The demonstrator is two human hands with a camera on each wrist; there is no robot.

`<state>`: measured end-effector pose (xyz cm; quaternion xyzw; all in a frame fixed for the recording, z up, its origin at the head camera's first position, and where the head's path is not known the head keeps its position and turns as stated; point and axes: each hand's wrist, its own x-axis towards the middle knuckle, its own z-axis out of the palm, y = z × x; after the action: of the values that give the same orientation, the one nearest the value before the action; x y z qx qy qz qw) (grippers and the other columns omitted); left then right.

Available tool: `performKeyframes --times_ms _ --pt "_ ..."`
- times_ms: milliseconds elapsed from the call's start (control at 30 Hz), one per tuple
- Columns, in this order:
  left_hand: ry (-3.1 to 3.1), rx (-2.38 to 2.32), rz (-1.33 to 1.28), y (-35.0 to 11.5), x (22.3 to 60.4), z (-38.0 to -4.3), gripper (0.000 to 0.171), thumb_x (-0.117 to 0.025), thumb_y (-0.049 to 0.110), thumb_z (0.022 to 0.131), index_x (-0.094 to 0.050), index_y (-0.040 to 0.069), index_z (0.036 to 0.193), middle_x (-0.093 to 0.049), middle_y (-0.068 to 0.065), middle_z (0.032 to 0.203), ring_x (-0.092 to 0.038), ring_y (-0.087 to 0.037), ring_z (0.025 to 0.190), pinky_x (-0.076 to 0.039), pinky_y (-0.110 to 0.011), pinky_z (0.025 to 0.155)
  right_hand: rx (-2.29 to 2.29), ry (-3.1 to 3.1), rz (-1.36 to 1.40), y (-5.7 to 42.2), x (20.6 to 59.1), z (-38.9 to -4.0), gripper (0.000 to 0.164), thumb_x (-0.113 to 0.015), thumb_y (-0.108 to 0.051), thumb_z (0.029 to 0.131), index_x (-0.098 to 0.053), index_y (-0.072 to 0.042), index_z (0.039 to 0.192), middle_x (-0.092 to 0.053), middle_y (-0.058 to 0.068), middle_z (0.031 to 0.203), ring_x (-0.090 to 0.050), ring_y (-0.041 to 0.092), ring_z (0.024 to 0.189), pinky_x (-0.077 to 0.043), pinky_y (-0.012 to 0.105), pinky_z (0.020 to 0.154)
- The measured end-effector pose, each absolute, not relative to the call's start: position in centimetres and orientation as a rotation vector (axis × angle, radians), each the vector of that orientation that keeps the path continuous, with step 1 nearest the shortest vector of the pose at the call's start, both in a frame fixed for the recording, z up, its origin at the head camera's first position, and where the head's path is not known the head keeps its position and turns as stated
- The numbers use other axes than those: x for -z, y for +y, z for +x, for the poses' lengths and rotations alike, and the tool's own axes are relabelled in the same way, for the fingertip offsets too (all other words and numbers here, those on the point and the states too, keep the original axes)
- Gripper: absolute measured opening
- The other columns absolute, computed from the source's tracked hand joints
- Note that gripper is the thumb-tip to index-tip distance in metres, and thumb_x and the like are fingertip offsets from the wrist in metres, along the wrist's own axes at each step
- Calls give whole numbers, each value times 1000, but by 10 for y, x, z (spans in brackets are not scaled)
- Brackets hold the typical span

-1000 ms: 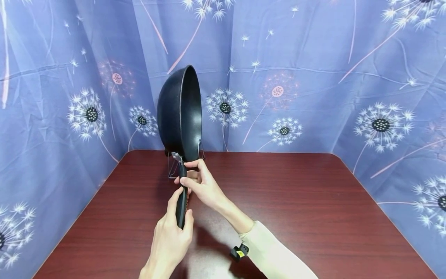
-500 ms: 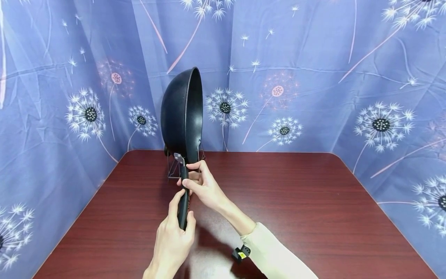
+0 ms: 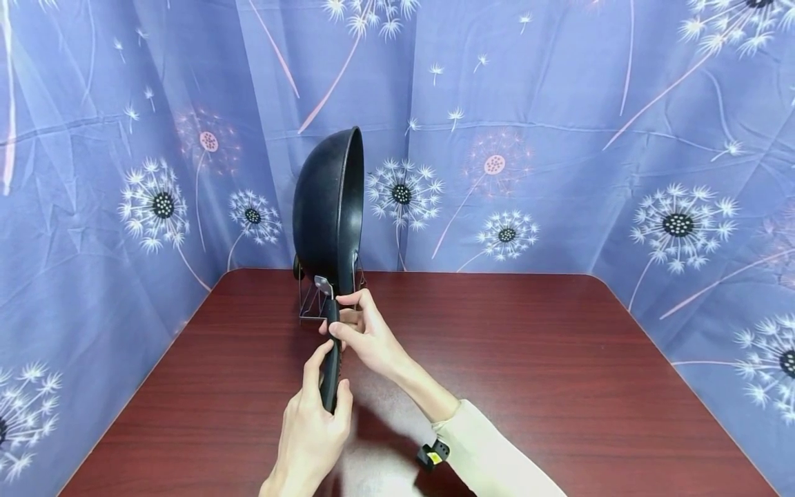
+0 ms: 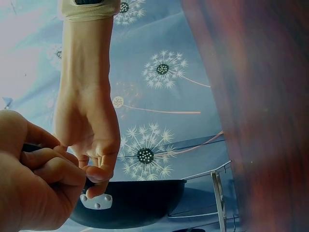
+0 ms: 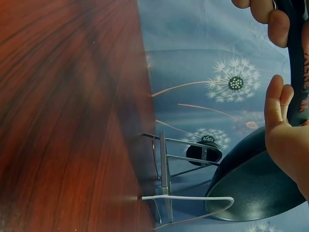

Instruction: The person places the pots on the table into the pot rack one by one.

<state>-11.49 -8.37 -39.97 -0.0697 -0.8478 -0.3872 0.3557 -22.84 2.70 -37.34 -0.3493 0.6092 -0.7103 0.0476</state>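
Note:
A deep black wok (image 3: 319,207) stands on edge in a metal wire rack (image 3: 310,316), its open side facing right. Its black handle (image 3: 331,376) points toward me. My left hand (image 3: 310,428) grips the handle's near end, with the thumb on the right side. Closer to the bowl, my right hand (image 3: 369,338) pinches the handle between thumb and fingers. A riveted metal bracket (image 4: 96,201) joins handle and bowl in the left wrist view. Rack wires (image 5: 164,164) show beside the bowl in the right wrist view, partly hidden behind it.
The red-brown wooden table (image 3: 528,359) stretches out to the right of the rack. Blue dandelion-print curtains (image 3: 546,138) hang behind and at both sides. A small dark round piece (image 5: 203,152) sits at the rack's far side.
The wok has shifted a little to the right and down, its bowl sitting lower at the rack. Both hands moved slightly right with the handle, keeping hold of it.

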Motion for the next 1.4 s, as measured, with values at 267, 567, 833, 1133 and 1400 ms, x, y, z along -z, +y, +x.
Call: performKeyframes --times_ms 267,567,833,1133,1400 --pt "-2201 1014 -163 -81 401 -113 63 -71 4 83 -50 16 141 -75 -13 92 -66 -23 60 -48 -36 53 2166 1865 -1105 29 376 -228 40 -50 3 96 -27 9 128 -59 46 103 -63 5 76 -51 21 65" --pt "-2249 1005 -142 -76 403 -111 61 -70 5 84 -48 15 140 -72 -13 84 -64 -22 58 -47 -36 52 2124 1919 -1063 34 378 -226 40 -50 1 96 -27 6 129 -60 43 106 -62 4 76 -51 21 66" --pt "-2255 995 -155 -73 404 -110 63 -70 4 83 -47 16 141 -72 -14 83 -65 -23 60 -47 -38 53 2115 1914 -1069 38 382 -226 39 -48 1 97 -26 5 128 -59 44 106 -63 4 78 -54 23 68" --pt "-2309 1006 -148 -71 405 -108 62 -68 4 86 -45 17 142 -74 -14 94 -67 -27 66 -48 -40 56 2128 1822 -1041 40 391 -227 39 -47 2 97 -23 6 127 -55 48 106 -64 4 78 -55 21 69" --pt "-2343 960 -167 -73 406 -111 62 -68 4 85 -45 15 141 -74 -13 99 -68 -30 68 -48 -41 56 2135 1790 -985 40 399 -228 44 -46 1 98 -17 10 130 -51 50 109 -65 4 78 -55 21 70"
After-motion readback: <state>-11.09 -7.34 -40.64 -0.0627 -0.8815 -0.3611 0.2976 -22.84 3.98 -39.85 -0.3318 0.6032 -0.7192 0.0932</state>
